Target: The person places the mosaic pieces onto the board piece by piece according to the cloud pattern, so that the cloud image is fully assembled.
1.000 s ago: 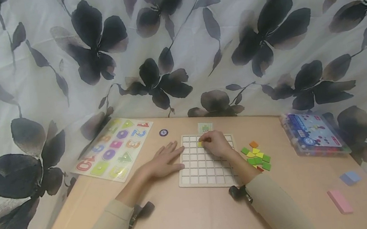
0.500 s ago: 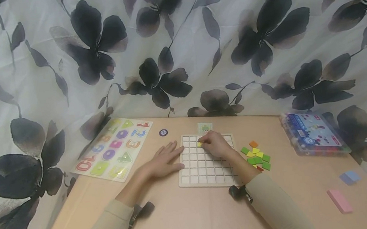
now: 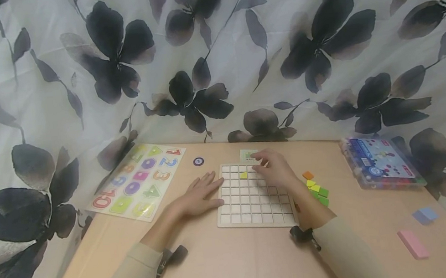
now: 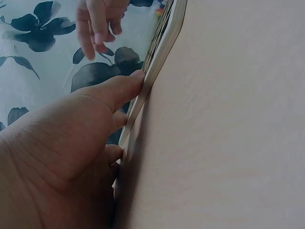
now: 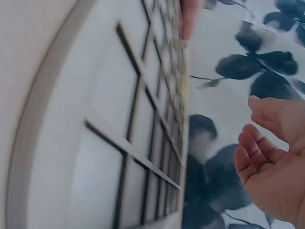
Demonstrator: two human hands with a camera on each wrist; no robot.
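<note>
A pale wooden grid board point(image 3: 239, 210) lies in the middle of the table, its cells mostly white. One yellow square tile point(image 3: 243, 175) sits in a cell of the second row from the far edge. My left hand point(image 3: 196, 197) lies flat beside the board with fingers spread; in the left wrist view its thumb point(image 4: 126, 88) touches the board's edge. My right hand point(image 3: 274, 170) hovers over the board's far right part, partly covering a small green printed card point(image 3: 244, 156). The right wrist view shows that hand point(image 5: 274, 157) with loosely bent fingers and nothing between them.
Loose green, yellow and orange tiles point(image 3: 323, 192) lie right of the board, partly behind my right forearm. A number-and-shape sheet point(image 3: 130, 197) and a dark round token point(image 3: 198, 161) are at left. A plastic case point(image 3: 382, 162), blue block point(image 3: 425, 216) and pink block point(image 3: 413, 244) stand at right.
My right hand has let go of the yellow tile, which stays in its cell, and has lifted and moved right. My left hand has not moved.
</note>
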